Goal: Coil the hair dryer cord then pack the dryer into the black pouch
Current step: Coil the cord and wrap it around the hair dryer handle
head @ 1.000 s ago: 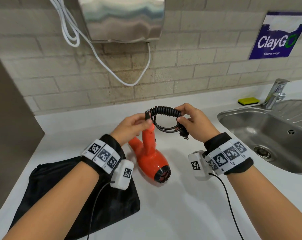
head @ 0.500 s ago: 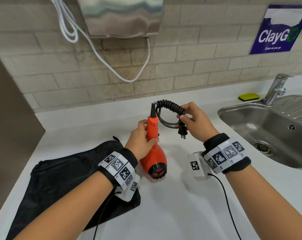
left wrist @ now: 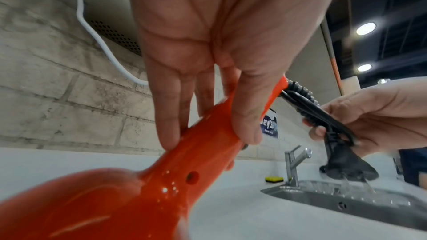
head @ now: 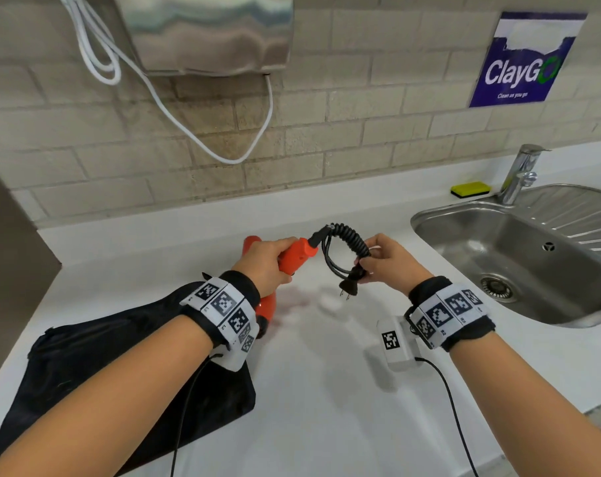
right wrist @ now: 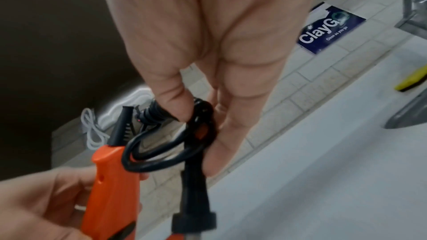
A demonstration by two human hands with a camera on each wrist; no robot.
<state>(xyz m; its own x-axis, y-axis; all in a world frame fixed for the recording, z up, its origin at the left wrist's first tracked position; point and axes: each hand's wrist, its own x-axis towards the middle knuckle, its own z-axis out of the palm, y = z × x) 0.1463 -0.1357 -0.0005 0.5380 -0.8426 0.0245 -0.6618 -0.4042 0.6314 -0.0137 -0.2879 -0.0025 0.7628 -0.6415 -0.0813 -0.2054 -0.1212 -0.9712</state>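
Note:
My left hand (head: 268, 259) grips the handle of the orange hair dryer (head: 293, 258), which is lifted above the white counter with its body hidden under my wrist. In the left wrist view the fingers (left wrist: 245, 116) wrap the orange handle (left wrist: 203, 145). My right hand (head: 385, 263) pinches the coiled black cord (head: 343, 242), bundled in loops, with the plug (head: 347, 287) hanging below. The right wrist view shows thumb and fingers holding the cord loops (right wrist: 166, 152) next to the handle (right wrist: 110, 180). The black pouch (head: 127, 356) lies flat at the front left, under my left forearm.
A steel sink (head: 519, 253) with a tap (head: 519, 173) is set into the counter on the right, a yellow sponge (head: 469, 189) behind it. A hand dryer (head: 209, 32) with a white cable (head: 189, 129) hangs on the brick wall. A dark panel (head: 10, 256) bounds the left.
My left hand shifted from the cord to the dryer's handle and lifted the dryer off the counter, tilting the handle toward the right. The right hand kept the cord bundle.

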